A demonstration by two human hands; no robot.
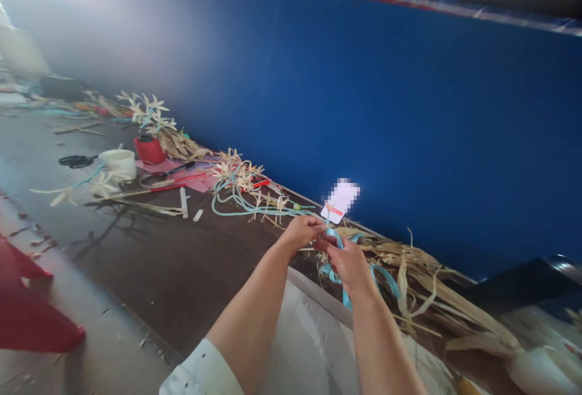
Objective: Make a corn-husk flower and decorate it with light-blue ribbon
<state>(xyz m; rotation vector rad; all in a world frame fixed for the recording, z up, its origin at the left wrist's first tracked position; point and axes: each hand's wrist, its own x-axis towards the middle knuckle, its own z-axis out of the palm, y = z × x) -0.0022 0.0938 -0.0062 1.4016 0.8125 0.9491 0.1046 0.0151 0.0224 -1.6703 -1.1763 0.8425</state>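
My left hand [302,231] is closed in a pinch close to my right hand, its fingertips at a light blue ribbon [335,235]. My right hand [346,257] also has thumb and fingers closed on this ribbon, which loops up between the two hands. More of the ribbon [386,280] curls out beside my right wrist. Just beyond my fingertips, a white card with a red band [334,212] leans near the blue panel. Pale husk flowers on light blue stems [245,208] lie to the left of my hands. What my fingertips press together is partly hidden.
Dry corn husks [422,274] spread along the dark table [195,280] at right. Leftward are a white cup [122,163], a red thread spool [150,150], black scissors [76,160] and a husk-flower bunch [150,110]. The blue panel [364,110] bounds the back; a red stool [36,304] stands at left.
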